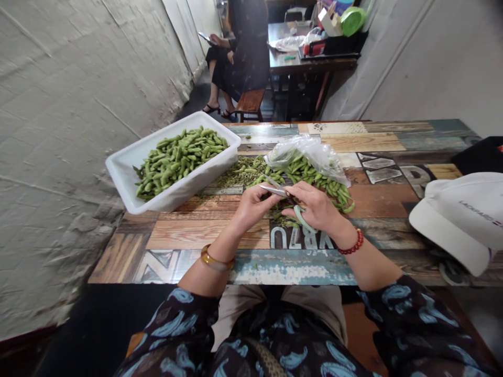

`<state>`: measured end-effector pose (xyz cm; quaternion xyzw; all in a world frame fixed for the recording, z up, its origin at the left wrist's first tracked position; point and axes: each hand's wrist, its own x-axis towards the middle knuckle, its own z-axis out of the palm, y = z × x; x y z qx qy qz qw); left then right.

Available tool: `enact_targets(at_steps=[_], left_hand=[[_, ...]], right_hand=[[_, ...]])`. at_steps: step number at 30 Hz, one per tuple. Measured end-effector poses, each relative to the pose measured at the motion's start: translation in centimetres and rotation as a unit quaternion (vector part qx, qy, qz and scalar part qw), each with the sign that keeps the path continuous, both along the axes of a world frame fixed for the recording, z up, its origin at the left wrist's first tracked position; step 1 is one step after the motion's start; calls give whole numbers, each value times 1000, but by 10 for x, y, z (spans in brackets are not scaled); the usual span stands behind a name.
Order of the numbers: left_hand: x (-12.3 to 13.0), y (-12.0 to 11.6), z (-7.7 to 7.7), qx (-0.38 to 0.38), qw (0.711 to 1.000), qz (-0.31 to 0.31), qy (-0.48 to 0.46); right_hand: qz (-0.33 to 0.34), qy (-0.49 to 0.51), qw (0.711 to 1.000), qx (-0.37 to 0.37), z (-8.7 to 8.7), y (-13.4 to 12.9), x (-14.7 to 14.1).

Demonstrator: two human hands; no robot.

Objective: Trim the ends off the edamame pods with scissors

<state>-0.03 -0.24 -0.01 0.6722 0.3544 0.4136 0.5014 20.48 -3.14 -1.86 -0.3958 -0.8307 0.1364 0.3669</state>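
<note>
My right hand [312,204] is closed around scissors [301,215] with pale green handles, the blades pointing left and a little apart. At the blade tips, my left hand [255,203] is pinched closed; what its fingers hold is too small to make out. Just beyond both hands lies a pile of green edamame pods [314,175], partly under a clear plastic bag [308,152]. Small trimmings [245,170] are heaped left of the pile. More pods [183,159] fill much of a white plastic tub [173,201] at the left of the table.
A white cap [451,214] rests at the right end of the patchwork-patterned table [188,233]. A pale wall [78,131] runs along the left. Beyond the table, a seated person [249,52] holds a phone [206,38] beside another table [281,60] with bags and boxes.
</note>
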Motion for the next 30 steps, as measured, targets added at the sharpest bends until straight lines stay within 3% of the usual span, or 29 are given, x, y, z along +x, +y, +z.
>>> enact_targets(at_steps=[9,15,17,23,30], left_hand=[[-2,5,-4,40,996,76,11],[-5,3,-1,-161,978,86,-105],[-5,2,0,-185,971,88,-123],[-4,1,-1,-80,992,91,-35],[-3,4,-2,50,997,26,54]], right_hand=[[-38,-17,999,-18,4,-1,3],[-105,52,993,4,-5,6,4],[-99,55,994,8,-8,7,3],[-43,36,998,-3,-6,2,0],[2,-6,1000,-5,4,-1,-3]])
